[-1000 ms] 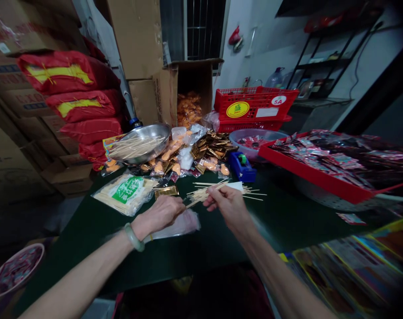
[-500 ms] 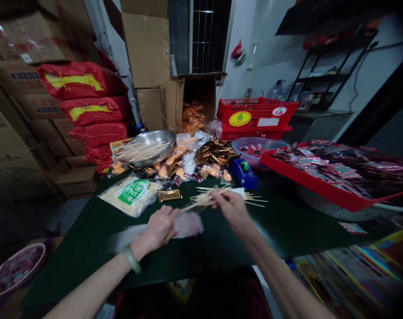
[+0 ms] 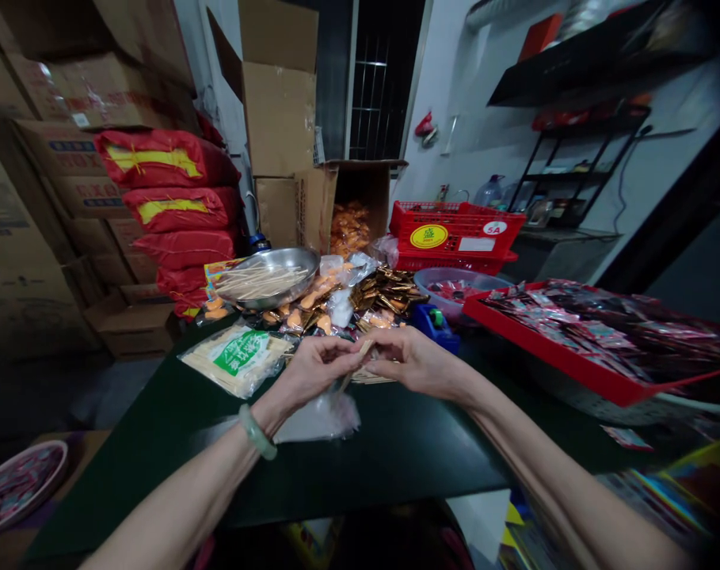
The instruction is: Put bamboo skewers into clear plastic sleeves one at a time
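Note:
My left hand (image 3: pixel 312 368) and my right hand (image 3: pixel 419 362) meet above the middle of the green table. Between their fingertips is a small bunch of thin wooden sticks (image 3: pixel 367 348), pinched from both sides, its ends partly hidden by the fingers. More loose sticks (image 3: pixel 375 378) lie on the table just behind and below the hands, mostly covered. Under my left hand lies a clear plastic bag (image 3: pixel 321 421), blurred, with something pinkish at its right end. A green-labelled pack of sticks (image 3: pixel 239 354) rests to the left.
Behind stands a steel bowl (image 3: pixel 270 279) of sticks, beside a heap of gold packets (image 3: pixel 389 291) and orange pieces. A blue tape dispenser (image 3: pixel 436 326) sits right of it. Farther right are a red tray (image 3: pixel 550 352) full of packets and a red basket (image 3: pixel 455 233).
My left hand has lifted off the plastic bag and moved up and right to the sticks. Both hands now hold the bunch together. The view has tilted slightly.

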Action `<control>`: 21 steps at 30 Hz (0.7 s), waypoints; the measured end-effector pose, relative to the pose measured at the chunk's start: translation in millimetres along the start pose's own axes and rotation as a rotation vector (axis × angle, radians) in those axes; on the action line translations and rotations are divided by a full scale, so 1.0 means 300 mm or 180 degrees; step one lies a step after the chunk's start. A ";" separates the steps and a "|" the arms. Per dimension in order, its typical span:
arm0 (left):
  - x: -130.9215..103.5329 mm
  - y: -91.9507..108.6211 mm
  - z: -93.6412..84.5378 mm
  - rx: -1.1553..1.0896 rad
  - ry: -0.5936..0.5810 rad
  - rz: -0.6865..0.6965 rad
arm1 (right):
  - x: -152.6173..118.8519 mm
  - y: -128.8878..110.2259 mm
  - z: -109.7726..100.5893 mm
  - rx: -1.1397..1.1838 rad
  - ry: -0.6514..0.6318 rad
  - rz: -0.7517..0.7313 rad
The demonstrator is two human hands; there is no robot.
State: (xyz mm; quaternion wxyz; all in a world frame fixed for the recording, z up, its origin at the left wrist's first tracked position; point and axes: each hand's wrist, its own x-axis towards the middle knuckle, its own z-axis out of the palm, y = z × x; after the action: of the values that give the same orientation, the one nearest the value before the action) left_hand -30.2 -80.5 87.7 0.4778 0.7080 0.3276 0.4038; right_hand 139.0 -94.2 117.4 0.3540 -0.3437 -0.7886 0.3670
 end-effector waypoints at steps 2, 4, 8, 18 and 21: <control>0.005 -0.003 -0.017 -0.0040 0.0288 -0.0078 | 0.008 -0.002 -0.007 0.0193 0.0095 0.0037; 0.000 -0.012 -0.034 -0.0024 0.0411 -0.0071 | 0.010 0.003 -0.013 0.0447 0.0325 0.0186; -0.013 -0.022 -0.041 -0.0060 0.0510 -0.0102 | 0.012 0.019 -0.004 0.0882 0.0787 0.0414; -0.036 -0.021 -0.014 -0.0438 0.0154 -0.0136 | 0.007 0.014 0.025 0.1856 0.1235 0.0644; -0.042 -0.008 -0.013 -0.0346 0.0109 -0.0047 | 0.004 0.036 0.029 0.1742 0.1363 0.0844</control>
State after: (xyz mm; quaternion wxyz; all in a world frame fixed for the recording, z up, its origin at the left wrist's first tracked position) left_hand -39.6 -89.0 82.9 0.5128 0.6716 0.3185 0.4295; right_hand 134.5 -90.9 104.5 0.5391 -0.4045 -0.5180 0.5268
